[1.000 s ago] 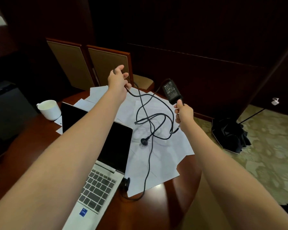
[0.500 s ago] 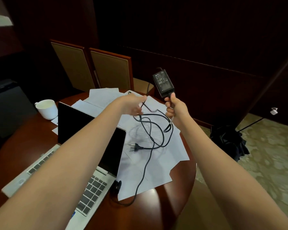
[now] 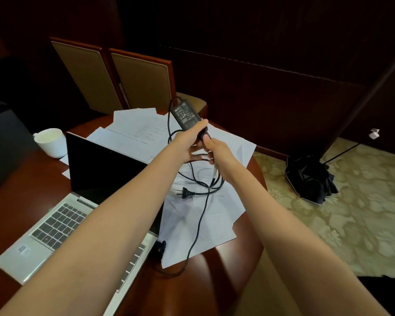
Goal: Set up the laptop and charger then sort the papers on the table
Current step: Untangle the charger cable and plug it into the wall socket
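Observation:
An open silver laptop with a dark screen sits on the round wooden table at the left. Loose white papers lie spread behind and to the right of it. I hold the black charger brick up above the papers. My left hand wraps its lower end, thumb along its side. My right hand pinches the same end and the cable. The black cable hangs in loops down to the laptop's right side. Its wall plug rests on the papers.
A white cup stands behind the laptop at the left. Two padded chairs stand at the far side of the table. A folded black umbrella lies on the patterned carpet to the right. Dark wood panelling closes the back.
My left hand came down from the raised cable and moved right to the charger brick. Both hands now meet at the brick's lower end. The wall plug has settled on the papers.

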Motion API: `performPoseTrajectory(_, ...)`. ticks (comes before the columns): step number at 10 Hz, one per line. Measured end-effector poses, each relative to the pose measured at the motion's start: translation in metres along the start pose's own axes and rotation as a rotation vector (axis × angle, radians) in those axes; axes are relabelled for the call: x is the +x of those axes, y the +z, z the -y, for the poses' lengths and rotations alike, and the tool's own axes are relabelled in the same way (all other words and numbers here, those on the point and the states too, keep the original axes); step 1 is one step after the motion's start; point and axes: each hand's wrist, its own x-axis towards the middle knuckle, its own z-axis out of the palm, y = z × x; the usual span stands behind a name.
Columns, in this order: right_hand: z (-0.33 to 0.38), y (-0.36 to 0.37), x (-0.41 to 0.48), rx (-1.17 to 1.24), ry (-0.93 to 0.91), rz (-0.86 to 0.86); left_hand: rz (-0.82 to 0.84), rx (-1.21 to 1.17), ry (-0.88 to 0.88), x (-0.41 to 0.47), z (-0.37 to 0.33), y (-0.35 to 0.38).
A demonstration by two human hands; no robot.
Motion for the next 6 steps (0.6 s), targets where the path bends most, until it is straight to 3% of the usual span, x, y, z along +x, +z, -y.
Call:
performPoseTrajectory(1, -0.008, -0.003, 0.002, 0.000, 0.008, 0.041, -0.110, -0.034, 0.079, 0.010, 0.003, 0.005)
performPoseTrajectory(2, -0.028, -0.010, 0.013, 0.316, 0.085, -0.102, -0.149, -0.094, 0.149, 0.019, -0.012, 0.007)
performPoseTrajectory(3, -0.066, -0.014, 0.023, 0.264, 0.367, -0.352, -0.083, -0.111, 0.125, 0.030, -0.031, -0.002)
performPoseTrajectory(4, -0.106, 0.004, 0.027, 0.075, 0.584, -0.240, -0.026, -0.016, 0.080, 0.040, -0.032, -0.012)
performPoseTrajectory(6, -0.123, 0.046, 0.043, 0.115, 0.601, -0.272, 0.036, 0.055, 0.011, 0.061, -0.028, -0.036)
